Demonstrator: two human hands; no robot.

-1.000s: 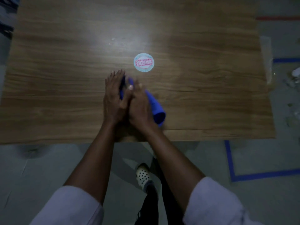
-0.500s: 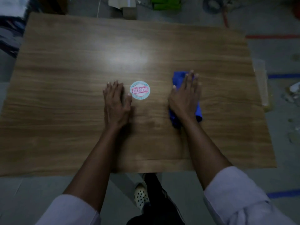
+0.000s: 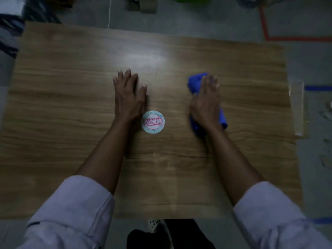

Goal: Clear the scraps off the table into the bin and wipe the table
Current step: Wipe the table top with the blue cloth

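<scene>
You are holding both hands flat and apart on the table, one on a blue cloth.
Your left hand is lying palm-down near the table's middle, fingers straight, gripping nothing; a round sticker is sitting just beside its wrist. Your right hand is pressing straight fingers onto the bunched blue cloth, toward the right edge.

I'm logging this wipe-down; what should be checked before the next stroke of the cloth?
1. Right hand presses on the blue cloth: ok.
2. Cloth lies on the table: ok.
3. Left hand rests flat on the table, apart from the cloth: ok.
4. Round sticker beside the left wrist is stuck down, not a scrap: cannot tell.
5. Bin in view: not ok.
</scene>
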